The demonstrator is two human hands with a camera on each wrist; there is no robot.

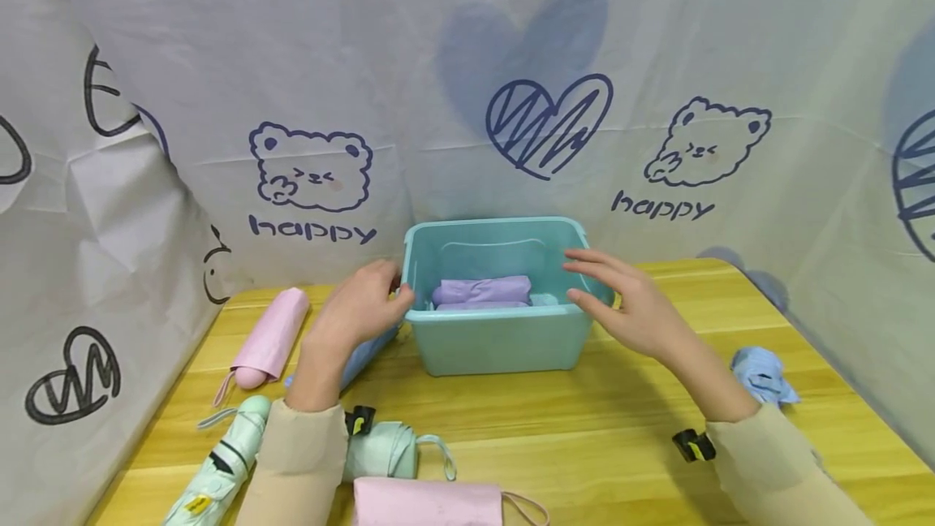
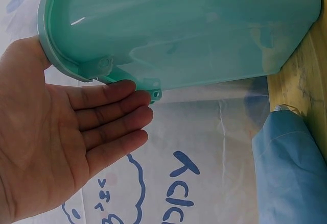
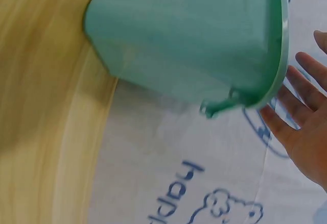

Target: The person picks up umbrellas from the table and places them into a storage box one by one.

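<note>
A teal plastic bin (image 1: 504,343) stands on the table against the printed cloth. Folded purple umbrellas (image 1: 485,289) lie inside it, partly hidden by the front wall. At the bin's left side is my left hand (image 1: 358,307). In the left wrist view, the thumb of that hand (image 2: 76,132) is at the rim, while its other fingers extend nearly straight beside the outer wall. My right hand (image 1: 635,307) is at the right rim with its fingers spread. The right wrist view shows this hand (image 3: 306,117) beside the rim, gripping nothing; whether it touches is unclear.
Left of the bin lie a pink umbrella (image 1: 270,339) and a blue umbrella (image 1: 368,360), partly behind my left arm. Nearer are two mint-green umbrellas (image 1: 226,461) and another pink umbrella (image 1: 431,503). A crumpled light-blue folded item (image 1: 763,376) sits by the table's right edge.
</note>
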